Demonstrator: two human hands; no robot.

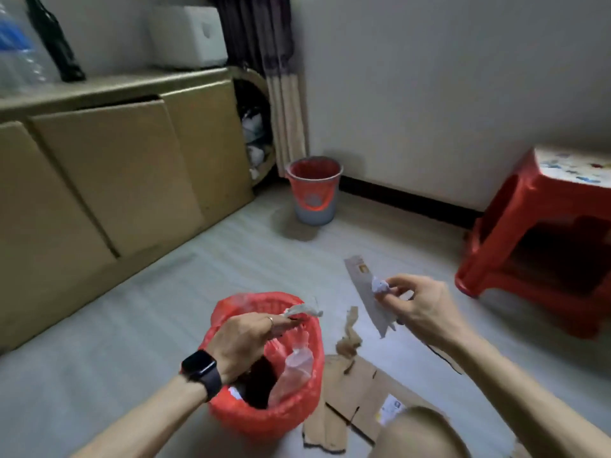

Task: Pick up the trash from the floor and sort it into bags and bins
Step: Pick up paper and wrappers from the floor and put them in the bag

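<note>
Head view: sorting looked roughly halfway done, with both hands full.

The left hand [244, 338] pinched a crumpled white scrap [302, 311] between its fingertips right over the near red-bagged bin [264, 421], which already had a clear plastic bottle [297, 361] and some darker stuff in it. The right hand [420, 309], off to the side of that bin, was curled round a small paper wad [380, 287] and seemingly a flat grey strip [358, 272] too. Left on the floor were the flattened cardboard [357, 391] and a torn brown scrap [348, 338] just beside the bin. A second bin [312, 209] sat by the far wall, and I couldn't see its contents.
</note>
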